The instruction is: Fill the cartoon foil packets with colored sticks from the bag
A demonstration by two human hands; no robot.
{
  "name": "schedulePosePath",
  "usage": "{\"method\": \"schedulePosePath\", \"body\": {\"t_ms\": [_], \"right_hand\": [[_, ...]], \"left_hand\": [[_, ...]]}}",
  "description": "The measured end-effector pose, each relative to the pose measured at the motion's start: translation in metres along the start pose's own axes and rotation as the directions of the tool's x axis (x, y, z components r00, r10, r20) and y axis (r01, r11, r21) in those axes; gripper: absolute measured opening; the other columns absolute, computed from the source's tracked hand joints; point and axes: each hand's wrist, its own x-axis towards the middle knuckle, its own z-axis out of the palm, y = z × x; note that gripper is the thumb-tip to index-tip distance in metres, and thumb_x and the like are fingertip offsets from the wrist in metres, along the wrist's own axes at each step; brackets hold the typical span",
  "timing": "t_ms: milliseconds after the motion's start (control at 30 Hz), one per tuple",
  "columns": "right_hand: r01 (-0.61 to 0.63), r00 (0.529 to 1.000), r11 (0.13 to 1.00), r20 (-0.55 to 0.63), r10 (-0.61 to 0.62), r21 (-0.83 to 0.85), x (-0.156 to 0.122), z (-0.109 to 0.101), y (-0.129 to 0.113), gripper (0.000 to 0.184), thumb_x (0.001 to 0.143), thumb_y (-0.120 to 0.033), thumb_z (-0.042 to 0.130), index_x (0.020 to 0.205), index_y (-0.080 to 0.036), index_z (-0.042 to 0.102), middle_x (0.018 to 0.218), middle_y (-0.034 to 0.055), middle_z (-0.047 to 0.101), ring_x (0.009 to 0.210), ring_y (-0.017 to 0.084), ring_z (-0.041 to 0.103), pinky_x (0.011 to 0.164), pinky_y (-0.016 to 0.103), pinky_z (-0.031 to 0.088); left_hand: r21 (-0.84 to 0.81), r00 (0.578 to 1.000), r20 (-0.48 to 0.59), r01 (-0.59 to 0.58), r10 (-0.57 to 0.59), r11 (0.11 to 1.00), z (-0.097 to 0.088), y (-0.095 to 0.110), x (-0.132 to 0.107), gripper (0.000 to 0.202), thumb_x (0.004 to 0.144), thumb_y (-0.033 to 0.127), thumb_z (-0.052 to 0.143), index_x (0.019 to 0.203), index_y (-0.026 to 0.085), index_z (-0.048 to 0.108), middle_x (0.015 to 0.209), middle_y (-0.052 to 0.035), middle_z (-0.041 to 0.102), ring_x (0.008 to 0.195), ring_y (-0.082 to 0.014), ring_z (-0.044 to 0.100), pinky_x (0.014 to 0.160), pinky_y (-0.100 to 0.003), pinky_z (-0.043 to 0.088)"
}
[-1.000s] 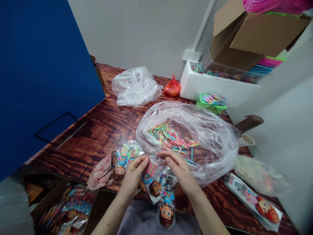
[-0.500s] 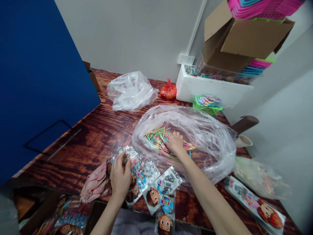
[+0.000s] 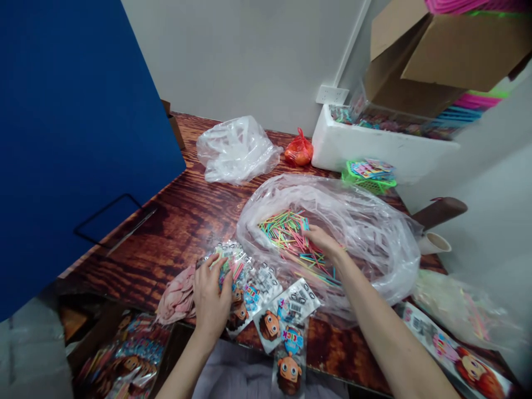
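Observation:
A large clear plastic bag [image 3: 374, 221] lies spread on the table, with a heap of thin coloured sticks [image 3: 282, 230] in its opening. My right hand [image 3: 322, 241] is over the heap, thumb and fingers pinched on a few sticks [image 3: 305, 224], blue and pink. Fingers apart, my left hand [image 3: 213, 293] rests on a pile of clear printed packets [image 3: 233, 257] with cartoon faces. Pinkish sticks show beside its thumb. More packets [image 3: 286, 310] overlap toward the front edge, one hanging past it.
Left of the packets is a crumpled pink cloth [image 3: 177, 296]. A blue panel [image 3: 103, 111] borders the left side. Farther back are another plastic bag [image 3: 239, 152], a red bag [image 3: 298, 149], a green basket [image 3: 368, 180] and a white foam box [image 3: 374, 147]. A paper cup [image 3: 434, 243] is at right.
My right hand has drawn back to the right from the stick heap, now with a few sticks between its fingers. My left hand stays on the packets. The whole view has shifted slightly.

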Motion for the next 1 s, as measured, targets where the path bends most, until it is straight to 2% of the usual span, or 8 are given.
{"method": "schedulePosePath", "body": {"t_ms": [167,333,433,500,633,767,867,1000], "right_hand": [[-0.143,0.974,0.874,0.221,0.042,0.464,-0.014,-0.019,0.018,0.021,0.075,-0.038,0.064,0.070,-0.018,0.059,0.063,0.0054,0.067,0.057,0.017,0.062,0.062,0.032,0.055],[-0.222,0.950,0.661,0.311,-0.019,0.717,-0.033,-0.016,0.033,0.027,0.071,-0.039,0.074,0.085,-0.020,0.060,0.075,0.0035,0.070,0.066,0.016,0.066,0.068,0.031,0.056],[-0.269,0.932,0.480,0.352,-0.089,0.835,-0.041,-0.011,0.034,0.030,0.072,-0.032,0.078,0.092,-0.020,0.060,0.082,0.0025,0.072,0.069,0.015,0.068,0.069,0.028,0.055],[-0.300,0.915,0.405,0.380,-0.134,0.864,-0.046,-0.008,0.032,0.030,0.073,-0.029,0.078,0.095,-0.019,0.060,0.087,0.0030,0.072,0.073,0.015,0.069,0.072,0.028,0.055],[-0.365,0.861,0.397,0.467,-0.201,0.842,-0.054,0.000,0.028,0.035,0.076,-0.029,0.077,0.104,-0.019,0.059,0.088,0.0036,0.072,0.077,0.016,0.070,0.074,0.029,0.055],[-0.395,0.828,0.412,0.513,-0.227,0.821,-0.056,0.006,0.026,0.038,0.076,-0.028,0.077,0.107,-0.018,0.058,0.085,0.0032,0.072,0.069,0.015,0.069,0.070,0.029,0.055],[-0.431,0.816,0.416,0.543,-0.198,0.801,-0.057,0.006,0.022,0.034,0.075,-0.031,0.078,0.100,-0.016,0.060,0.079,0.0028,0.070,0.066,0.014,0.068,0.069,0.028,0.055],[-0.481,0.817,0.353,0.556,-0.152,0.803,-0.060,0.005,0.016,0.033,0.075,-0.037,0.077,0.094,-0.018,0.060,0.077,0.0020,0.069,0.066,0.014,0.066,0.069,0.030,0.055]], "left_hand": [[-0.006,0.995,-0.006,-0.096,0.096,0.995,0.003,0.016,-0.002,0.025,0.093,0.029,0.050,0.114,0.022,0.060,0.127,-0.0109,0.054,0.118,-0.0285,0.050,0.101,-0.047,0.039],[-0.307,0.984,0.140,-0.061,0.109,0.950,0.027,0.054,0.011,0.023,0.092,0.026,0.050,0.110,0.023,0.064,0.127,-0.0096,0.055,0.121,-0.0270,0.048,0.105,-0.048,0.037],[-0.594,0.930,0.367,0.222,0.015,0.774,0.058,0.084,0.030,0.020,0.085,0.022,0.058,0.103,0.023,0.068,0.119,-0.0074,0.061,0.117,-0.0251,0.053,0.104,-0.043,0.040],[-0.689,0.821,0.552,0.549,-0.147,0.473,0.084,0.102,0.045,0.023,0.076,0.017,0.068,0.098,0.020,0.068,0.109,-0.0074,0.065,0.109,-0.0231,0.058,0.098,-0.036,0.045],[-0.661,0.704,0.684,0.709,-0.192,0.244,0.133,0.126,0.071,0.038,0.077,0.030,0.067,0.112,0.017,0.057,0.083,-0.0041,0.064,0.064,-0.0151,0.062,0.061,-0.028,0.052],[-0.673,0.683,0.707,0.730,-0.184,0.122,0.159,0.131,0.086,0.043,0.081,0.043,0.060,0.116,0.020,0.053,0.074,0.0002,0.062,0.049,-0.0109,0.054,0.047,-0.022,0.045],[-0.681,0.688,0.699,0.723,-0.195,0.112,0.165,0.127,0.088,0.030,0.076,0.041,0.061,0.093,0.017,0.059,0.072,-0.0011,0.062,0.052,-0.0117,0.056,0.049,-0.022,0.046],[-0.687,0.715,0.657,0.699,-0.240,0.198,0.167,0.122,0.084,0.017,0.070,0.032,0.063,0.068,0.016,0.056,0.061,0.0022,0.055,0.048,-0.0099,0.051,0.048,-0.021,0.041]]}}
